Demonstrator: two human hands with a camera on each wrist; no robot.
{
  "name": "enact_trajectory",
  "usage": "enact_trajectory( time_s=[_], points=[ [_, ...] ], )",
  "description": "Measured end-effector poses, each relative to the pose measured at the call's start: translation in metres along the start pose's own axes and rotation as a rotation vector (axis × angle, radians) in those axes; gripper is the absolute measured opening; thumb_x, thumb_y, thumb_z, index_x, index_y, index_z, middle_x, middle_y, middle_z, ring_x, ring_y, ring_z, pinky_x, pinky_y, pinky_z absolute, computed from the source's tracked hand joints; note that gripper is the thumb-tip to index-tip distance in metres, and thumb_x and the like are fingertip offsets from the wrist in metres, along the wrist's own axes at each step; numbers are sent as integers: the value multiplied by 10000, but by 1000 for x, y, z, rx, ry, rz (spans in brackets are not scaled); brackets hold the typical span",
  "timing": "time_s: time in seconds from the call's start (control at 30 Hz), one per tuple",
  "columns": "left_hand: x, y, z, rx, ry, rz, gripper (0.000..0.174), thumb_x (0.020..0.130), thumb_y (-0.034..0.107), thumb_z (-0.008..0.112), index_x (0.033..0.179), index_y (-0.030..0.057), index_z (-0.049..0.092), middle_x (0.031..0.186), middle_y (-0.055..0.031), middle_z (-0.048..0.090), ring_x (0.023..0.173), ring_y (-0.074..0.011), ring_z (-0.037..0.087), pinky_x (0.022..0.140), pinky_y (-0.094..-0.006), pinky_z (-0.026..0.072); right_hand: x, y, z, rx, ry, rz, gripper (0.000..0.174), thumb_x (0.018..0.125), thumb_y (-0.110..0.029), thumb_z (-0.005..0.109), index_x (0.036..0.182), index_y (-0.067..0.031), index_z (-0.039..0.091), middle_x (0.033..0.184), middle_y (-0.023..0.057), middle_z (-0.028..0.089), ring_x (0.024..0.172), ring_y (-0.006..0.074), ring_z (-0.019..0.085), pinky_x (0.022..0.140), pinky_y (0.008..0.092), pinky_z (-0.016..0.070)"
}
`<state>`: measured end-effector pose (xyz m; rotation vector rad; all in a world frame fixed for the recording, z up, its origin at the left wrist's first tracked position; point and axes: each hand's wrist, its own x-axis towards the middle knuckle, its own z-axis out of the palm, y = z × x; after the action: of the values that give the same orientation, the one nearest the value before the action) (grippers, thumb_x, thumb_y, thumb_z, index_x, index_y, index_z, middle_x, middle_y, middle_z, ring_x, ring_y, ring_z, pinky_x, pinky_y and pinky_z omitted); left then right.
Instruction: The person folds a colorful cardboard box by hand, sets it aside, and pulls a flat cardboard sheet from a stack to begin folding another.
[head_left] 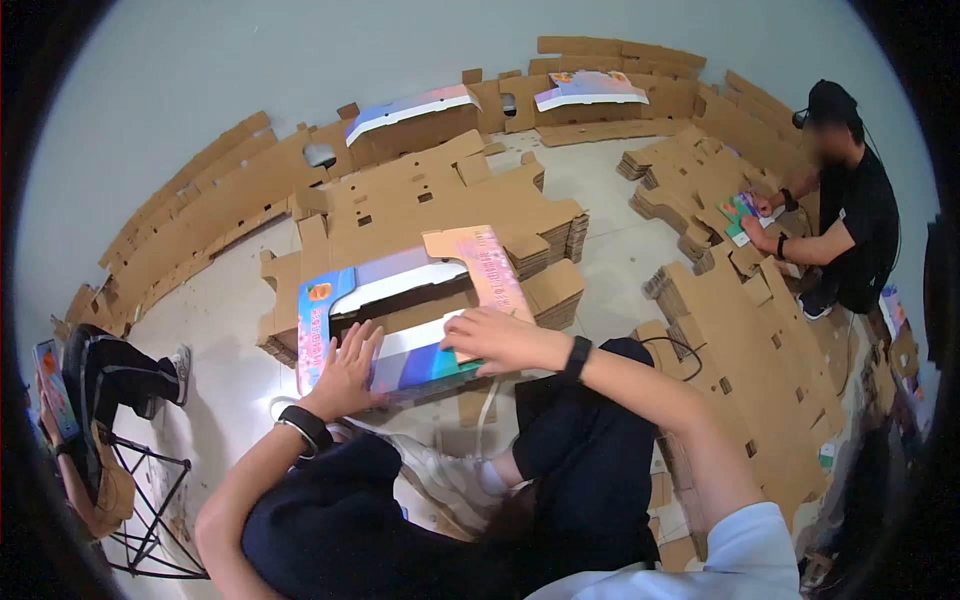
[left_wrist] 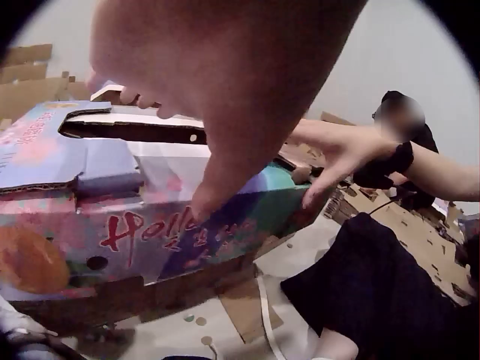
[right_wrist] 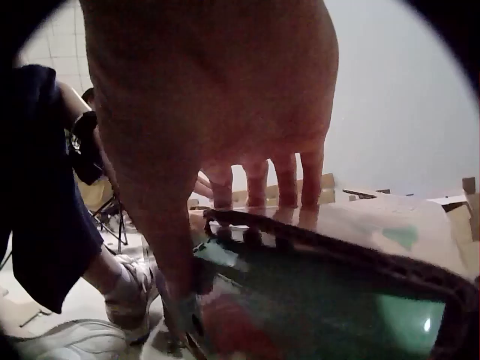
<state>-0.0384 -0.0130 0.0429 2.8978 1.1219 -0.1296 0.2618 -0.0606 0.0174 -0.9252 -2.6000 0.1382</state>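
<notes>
A printed cardboard box (head_left: 430,362) with a wide opening in its top stands before the person's knees, its near wall lettered "Hello" in red. The left hand (head_left: 345,368) rests spread over the near left part of the top, and its thumb (left_wrist: 214,199) lies against the lettered wall. At the near right corner the right hand (head_left: 508,340) grips the box edge, fingers (right_wrist: 289,180) on the top panel and thumb down the side. A peach-coloured end flap (head_left: 490,270) lies beside the right hand.
Stacks of flat brown cardboard (head_left: 430,205) lie behind the box and at the right (head_left: 750,350). Two printed boxes (head_left: 590,88) stand by the wall. At the right another person (head_left: 850,210) handles a printed piece; a seated person (head_left: 110,370) is at the left.
</notes>
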Motion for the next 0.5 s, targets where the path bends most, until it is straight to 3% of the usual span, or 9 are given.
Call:
enact_trajectory(
  time_s=[0.03, 0.1, 0.23, 0.37, 0.47, 0.5],
  points=[
    [1, -2, 6, -14, 7, -2, 1033, 664, 386, 777, 1453, 70, 190, 1488, -187, 224, 1385, -366, 220, 1085, -566, 231, -11, 0, -6, -4, -15, -1, 661, 599, -176, 805, 1177, -107, 491, 1163, 80, 490, 1102, 272, 485, 923, 401, 402],
    [5, -5, 16, -265, 24, 147, 1009, 602, 408, 796, 1406, 59, 295, 1404, -196, 353, 1312, -379, 339, 1025, -519, 321, -29, 0, -16, -209, -8, -24, 639, 623, -181, 794, 1180, -121, 485, 1202, 75, 488, 1130, 261, 478, 921, 409, 391],
    [16, 16, 10, -226, -21, 150, 949, 623, 367, 765, 1407, 80, 313, 1391, -192, 379, 1268, -370, 386, 1013, -507, 340, -40, 2, -27, -321, -119, 5, 611, 636, -216, 784, 1159, -124, 481, 1198, 77, 495, 1134, 236, 477, 1027, 406, 338],
    [12, 30, -20, -138, -82, 105, 875, 650, 314, 723, 1409, 108, 337, 1373, -187, 413, 1209, -358, 448, 995, -491, 367, -29, 0, -37, -307, -259, -9, 577, 634, -220, 782, 1116, -121, 481, 1156, 77, 498, 1111, 223, 482, 1035, 383, 332],
    [14, 37, -37, -101, -109, 95, 841, 664, 287, 702, 1409, 122, 349, 1364, -185, 430, 1180, -351, 479, 987, -482, 380, -25, 0, -40, -450, -172, -156, 432, 653, -189, 739, 1019, -107, 524, 1056, 55, 525, 1093, 216, 479, 940, 352, 383],
    [15, 37, -39, -95, -104, 99, 860, 636, 307, 720, 1380, 67, 360, 1329, -203, 445, 1172, -365, 479, 984, -451, 386, -24, -2, -39, -550, -144, -214, 349, 672, -186, 715, 964, -105, 542, 1030, 49, 534, 1072, 214, 486, 920, 346, 394]
  ],
)
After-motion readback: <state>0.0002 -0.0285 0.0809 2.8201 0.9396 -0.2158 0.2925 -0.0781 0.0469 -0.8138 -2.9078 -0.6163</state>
